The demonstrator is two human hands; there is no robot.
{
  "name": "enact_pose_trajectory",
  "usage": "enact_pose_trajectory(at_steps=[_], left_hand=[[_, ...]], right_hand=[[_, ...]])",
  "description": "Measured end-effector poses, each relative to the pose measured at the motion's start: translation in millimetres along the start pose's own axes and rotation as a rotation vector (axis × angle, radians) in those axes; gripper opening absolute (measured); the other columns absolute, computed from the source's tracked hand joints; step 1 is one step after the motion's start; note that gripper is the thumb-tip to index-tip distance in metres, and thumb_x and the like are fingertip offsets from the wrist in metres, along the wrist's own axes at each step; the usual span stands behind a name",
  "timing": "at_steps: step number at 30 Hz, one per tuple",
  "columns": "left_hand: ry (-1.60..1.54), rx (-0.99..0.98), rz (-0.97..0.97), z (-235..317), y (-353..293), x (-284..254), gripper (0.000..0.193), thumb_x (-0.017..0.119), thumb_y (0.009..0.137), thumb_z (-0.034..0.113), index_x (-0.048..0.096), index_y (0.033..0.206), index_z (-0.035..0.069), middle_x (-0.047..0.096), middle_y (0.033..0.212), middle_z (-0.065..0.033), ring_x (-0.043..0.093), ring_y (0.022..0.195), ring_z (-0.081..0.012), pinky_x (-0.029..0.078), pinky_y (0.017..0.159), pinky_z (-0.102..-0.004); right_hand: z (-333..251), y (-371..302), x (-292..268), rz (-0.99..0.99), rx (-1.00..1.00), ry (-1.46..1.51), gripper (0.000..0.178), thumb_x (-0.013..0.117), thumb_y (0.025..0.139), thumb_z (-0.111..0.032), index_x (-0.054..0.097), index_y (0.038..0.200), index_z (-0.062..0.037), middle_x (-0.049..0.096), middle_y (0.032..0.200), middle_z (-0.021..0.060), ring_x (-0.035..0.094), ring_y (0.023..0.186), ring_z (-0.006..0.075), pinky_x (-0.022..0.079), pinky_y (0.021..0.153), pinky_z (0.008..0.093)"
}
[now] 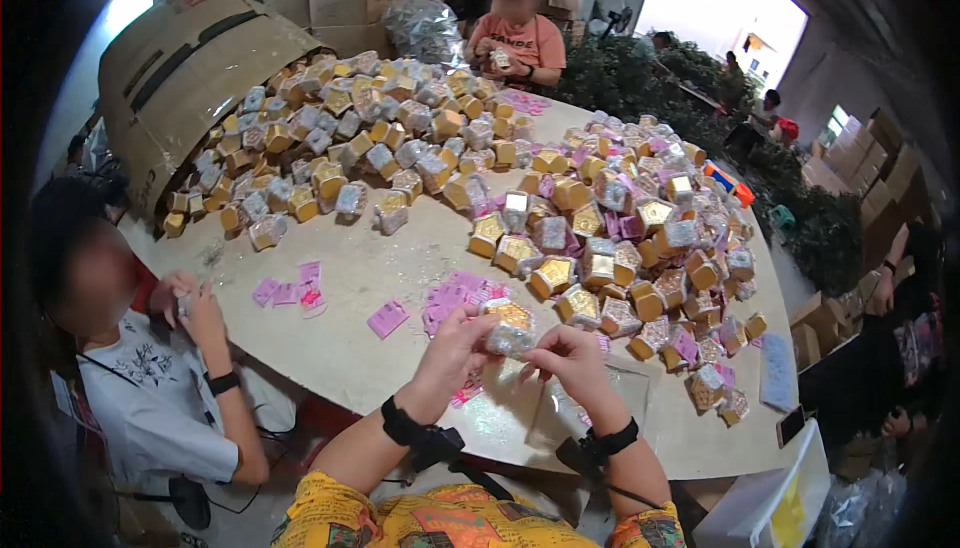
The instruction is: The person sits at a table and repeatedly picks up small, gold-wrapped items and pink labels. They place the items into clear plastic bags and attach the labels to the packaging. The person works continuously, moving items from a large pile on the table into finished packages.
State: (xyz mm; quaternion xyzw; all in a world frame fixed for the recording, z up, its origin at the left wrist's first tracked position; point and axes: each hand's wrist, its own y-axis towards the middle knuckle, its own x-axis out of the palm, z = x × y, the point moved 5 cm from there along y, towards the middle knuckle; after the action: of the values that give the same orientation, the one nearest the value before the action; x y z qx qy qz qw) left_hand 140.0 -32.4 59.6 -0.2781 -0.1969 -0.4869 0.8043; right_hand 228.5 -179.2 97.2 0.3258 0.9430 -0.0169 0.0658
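A small gold faceted box (510, 316) with a glittery clear covering is held above the near part of the table (400, 378). My left hand (448, 356) is closed on its left side, thumb and fingers against it. At its lower right edge my right hand (575, 366) pinches, fingertips pressed together; whether they grip the box or its clear covering cannot be made out. Just beyond my left hand lies a pile of pink printed packets (452, 298). A clear flat plastic sheet or bag (610, 398) lies under my right hand.
A heap of similar gold boxes (620, 238) spreads to the right, mixed with pink packets. Another heap (340, 128) spills from a tipped cardboard carton (190, 68). A phone (790, 427) rests at the right edge. Co-workers sit at left (150, 378) and far side (515, 38).
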Motion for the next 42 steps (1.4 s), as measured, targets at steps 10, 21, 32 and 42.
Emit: enact_pose_trajectory(at_steps=[10, 21, 32, 42], left_hand=[[0.048, -0.212, -0.123, -9, -7, 1, 0.036, 0.058, 0.095, 0.026, 0.051, 0.121, 0.002, 0.06, 0.1, -0.0087, 0.064, 0.072, -0.0146, 0.057, 0.067, -0.0274], [1.445, 0.482, 0.014, 48, 32, -40, 0.044, 0.073, 0.076, 0.028, 0.064, 0.11, 0.001, 0.062, 0.1, -0.0184, 0.064, 0.086, -0.0307, 0.051, 0.08, -0.0366], [1.9, 0.311, -0.095, 34, 82, -57, 0.059, 0.078, 0.069, 0.032, 0.057, 0.121, 0.012, 0.055, 0.111, -0.0179, 0.051, 0.11, -0.0365, 0.046, 0.091, -0.0436], [1.598, 0.434, 0.017, 52, 74, -66, 0.036, 0.075, 0.069, 0.02, 0.063, 0.099, 0.005, 0.06, 0.089, -0.0151, 0.063, 0.082, -0.0306, 0.051, 0.071, -0.0378]], right_hand=[[-13, 15, -62, 0.079, 0.082, 0.021, 0.01, 0.068, 0.082, -0.004, 0.061, 0.075, -0.0003, 0.063, 0.065, 0.0053, 0.063, 0.057, 0.0135, 0.052, 0.054, 0.0257], [-62, 4, -199, 0.428, -0.415, -1.042, 0.03, 0.072, 0.078, -0.013, 0.062, 0.103, 0.0002, 0.064, 0.098, 0.0087, 0.06, 0.077, 0.0178, 0.047, 0.067, 0.0301], [59, -56, -62, 0.042, 0.068, -1.052, 0.011, 0.067, 0.075, -0.008, 0.065, 0.083, -0.0013, 0.06, 0.098, 0.0163, 0.061, 0.086, 0.0373, 0.05, 0.076, 0.0441], [29, -68, -63, 0.332, -0.149, -0.956, 0.008, 0.07, 0.076, -0.006, 0.068, 0.083, -0.0039, 0.061, 0.093, 0.0132, 0.062, 0.077, 0.0329, 0.049, 0.067, 0.0401]])
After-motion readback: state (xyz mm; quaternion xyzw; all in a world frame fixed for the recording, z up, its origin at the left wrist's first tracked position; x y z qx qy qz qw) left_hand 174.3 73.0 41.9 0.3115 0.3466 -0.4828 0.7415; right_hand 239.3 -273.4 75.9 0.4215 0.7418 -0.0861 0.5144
